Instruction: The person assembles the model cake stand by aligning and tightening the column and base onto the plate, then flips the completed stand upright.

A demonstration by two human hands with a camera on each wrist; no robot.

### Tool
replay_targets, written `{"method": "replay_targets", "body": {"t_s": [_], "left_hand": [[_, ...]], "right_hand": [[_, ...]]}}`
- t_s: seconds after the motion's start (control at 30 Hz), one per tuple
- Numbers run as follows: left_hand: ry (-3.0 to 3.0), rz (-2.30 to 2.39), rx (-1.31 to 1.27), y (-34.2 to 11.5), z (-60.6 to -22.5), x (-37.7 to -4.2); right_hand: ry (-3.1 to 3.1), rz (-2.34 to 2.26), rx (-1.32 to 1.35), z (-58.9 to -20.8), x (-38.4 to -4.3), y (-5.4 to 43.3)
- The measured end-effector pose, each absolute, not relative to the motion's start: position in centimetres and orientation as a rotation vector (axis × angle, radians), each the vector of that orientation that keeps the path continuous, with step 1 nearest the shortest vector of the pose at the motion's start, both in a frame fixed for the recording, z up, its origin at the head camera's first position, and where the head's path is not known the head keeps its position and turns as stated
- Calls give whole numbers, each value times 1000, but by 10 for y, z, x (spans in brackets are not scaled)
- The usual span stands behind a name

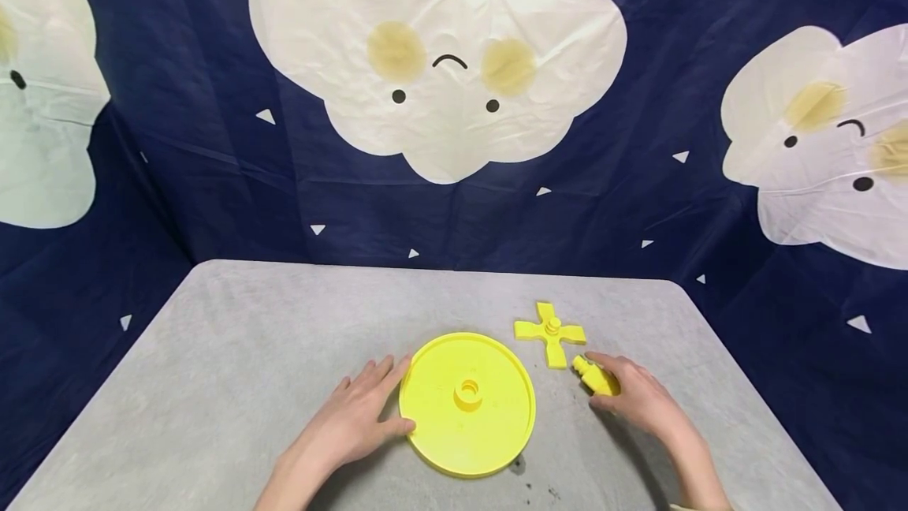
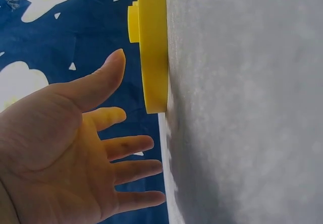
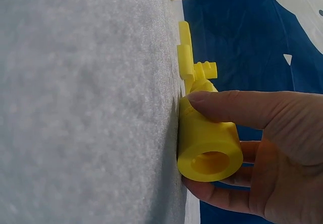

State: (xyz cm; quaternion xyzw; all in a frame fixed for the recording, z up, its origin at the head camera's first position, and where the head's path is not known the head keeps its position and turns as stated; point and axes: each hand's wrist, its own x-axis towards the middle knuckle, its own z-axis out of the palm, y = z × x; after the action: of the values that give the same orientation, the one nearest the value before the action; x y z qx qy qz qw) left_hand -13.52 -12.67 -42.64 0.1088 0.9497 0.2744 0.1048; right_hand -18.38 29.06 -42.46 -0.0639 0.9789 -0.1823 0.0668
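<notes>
A round yellow tray-like disc (image 1: 489,432) with a raised rim and a short hollow hub at its centre lies flat on the table. Beside its left edge is my left hand (image 1: 355,412), fingers spread and straight, with the thumb tip at the rim in the head view. My right hand (image 1: 641,397) grips a yellow cylindrical piece (image 3: 209,138) on its side, thumb on one side and fingers on the other. That piece has a threaded neck at one end and a round hole in the other. Just beyond it, a flat yellow cross (image 1: 567,333) lies with a threaded stud pointing up.
The grey table (image 1: 248,353) has rounded far corners and a few dark marks near the disc. Behind it and at both sides hangs a dark blue cloth (image 1: 454,219) printed with white clouds and small triangles.
</notes>
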Motion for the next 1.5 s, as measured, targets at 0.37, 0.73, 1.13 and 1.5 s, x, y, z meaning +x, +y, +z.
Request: {"method": "replay_targets", "body": {"t_s": [0.37,0.73,1.13,1.5], "left_hand": [[2765,789,378,-129,-423,-138],[2752,747,366,-125,-423,-140],[2748,665,325,-117,-425,-141],[2750,650,327,-123,-425,-141]], "right_hand": [[2948,-540,-209,-423,-185,288],[2938,-535,-188,-423,-185,290],[2942,-544,-205,-424,-182,295],[2950,-517,-251,-426,-183,298]]}}
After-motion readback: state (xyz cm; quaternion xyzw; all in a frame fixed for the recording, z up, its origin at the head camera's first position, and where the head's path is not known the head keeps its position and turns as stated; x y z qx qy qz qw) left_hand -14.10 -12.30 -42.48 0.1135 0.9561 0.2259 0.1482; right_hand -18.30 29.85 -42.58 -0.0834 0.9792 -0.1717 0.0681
